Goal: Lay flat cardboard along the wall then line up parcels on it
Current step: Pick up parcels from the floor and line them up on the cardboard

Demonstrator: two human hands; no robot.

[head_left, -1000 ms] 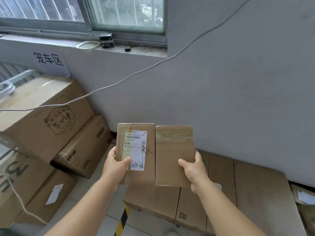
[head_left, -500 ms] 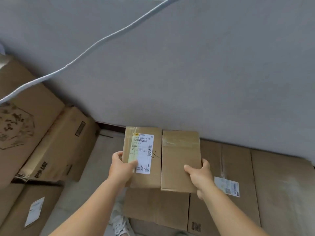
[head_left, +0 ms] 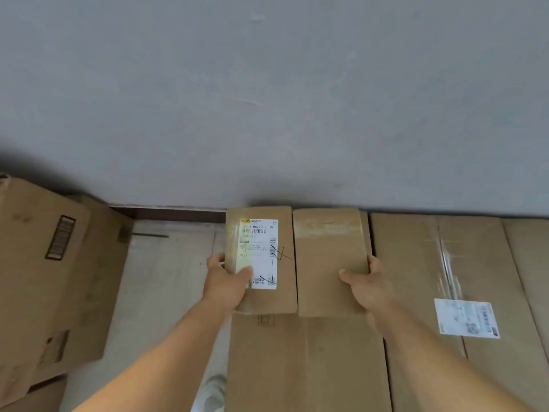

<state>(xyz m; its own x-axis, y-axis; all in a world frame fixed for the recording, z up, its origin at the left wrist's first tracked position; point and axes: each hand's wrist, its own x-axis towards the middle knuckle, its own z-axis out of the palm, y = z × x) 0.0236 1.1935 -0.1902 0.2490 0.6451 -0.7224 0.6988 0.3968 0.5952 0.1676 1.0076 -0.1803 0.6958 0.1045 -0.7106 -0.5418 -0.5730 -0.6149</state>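
Cardboard parcels held side by side at the foot of the wall

Brown labelled parcel (head_left: 261,257) sits in the left hand (head_left: 227,285), thumb over its white label, fingers curled round its outer edge; the right hand (head_left: 367,285) grips the plain parcel (head_left: 329,260) likewise; the two touch between the grips; flat cardboard (head_left: 416,292) lies beneath and rightward, along the grey wall (head_left: 267,99); bigger boxes (head_left: 50,278) stand left of the grips.
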